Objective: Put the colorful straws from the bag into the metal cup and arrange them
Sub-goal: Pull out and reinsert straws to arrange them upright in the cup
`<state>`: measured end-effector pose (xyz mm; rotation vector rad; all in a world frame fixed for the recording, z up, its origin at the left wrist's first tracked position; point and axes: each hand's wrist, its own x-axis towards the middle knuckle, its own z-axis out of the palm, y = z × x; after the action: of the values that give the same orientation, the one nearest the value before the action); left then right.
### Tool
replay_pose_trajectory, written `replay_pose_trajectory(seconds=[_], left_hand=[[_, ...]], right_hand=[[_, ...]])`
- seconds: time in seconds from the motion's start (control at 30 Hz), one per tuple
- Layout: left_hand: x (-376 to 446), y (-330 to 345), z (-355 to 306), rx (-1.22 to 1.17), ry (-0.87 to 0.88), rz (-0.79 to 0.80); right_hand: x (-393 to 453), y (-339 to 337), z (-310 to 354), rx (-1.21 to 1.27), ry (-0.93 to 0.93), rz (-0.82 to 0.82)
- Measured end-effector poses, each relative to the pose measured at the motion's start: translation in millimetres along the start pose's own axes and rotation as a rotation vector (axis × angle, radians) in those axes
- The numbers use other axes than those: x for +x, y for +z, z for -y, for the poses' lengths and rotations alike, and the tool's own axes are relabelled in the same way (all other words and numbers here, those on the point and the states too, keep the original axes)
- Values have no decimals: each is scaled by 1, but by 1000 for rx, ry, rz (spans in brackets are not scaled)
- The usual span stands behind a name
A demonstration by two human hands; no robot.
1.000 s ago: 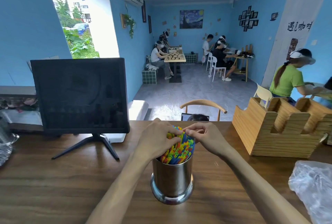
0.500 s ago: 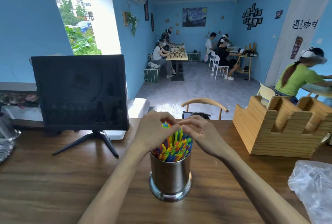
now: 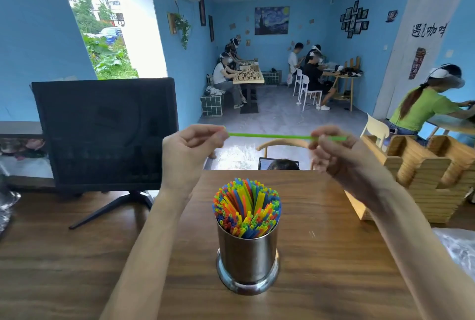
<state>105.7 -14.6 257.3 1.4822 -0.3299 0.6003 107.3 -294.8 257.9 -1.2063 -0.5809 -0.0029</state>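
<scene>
A shiny metal cup stands on the wooden table in front of me, packed with upright colorful straws. Above and behind it I hold a single green straw level in the air. My left hand pinches its left end and my right hand pinches it near the right end, with a short piece sticking out past the fingers. Both hands are well above the cup and touch nothing in it. The clear plastic bag lies crumpled at the right edge.
A dark monitor on a tripod foot stands at the back left. A wooden slotted holder sits at the back right. Crinkled plastic shows at the far left edge. Beyond the table are a chair back and seated people.
Both hands were down on the straw tops in the cup. They have risen and moved apart, now holding one green straw stretched level between them.
</scene>
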Motion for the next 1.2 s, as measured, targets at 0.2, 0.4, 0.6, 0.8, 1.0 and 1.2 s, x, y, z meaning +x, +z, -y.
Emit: replay_pose_trajectory(seconds=[0.2, 0.4, 0.6, 0.8, 1.0, 1.2], left_hand=[[-16, 2, 21, 568, -115, 539], [-32, 12, 28, 652, 10, 336], [-58, 25, 30, 733, 39, 468], [-72, 49, 41, 875, 147, 508], [-79, 45, 45, 834, 145, 460], [-83, 23, 45, 825, 216, 412]], right_hand=[[24, 10, 5, -204, -190, -187], [25, 46, -55, -666, -217, -124], [7, 26, -102, -963, -119, -43], [-9, 13, -106, -590, 22, -314], [-36, 16, -121, -562, 16, -223], [-54, 24, -121, -535, -10, -243]])
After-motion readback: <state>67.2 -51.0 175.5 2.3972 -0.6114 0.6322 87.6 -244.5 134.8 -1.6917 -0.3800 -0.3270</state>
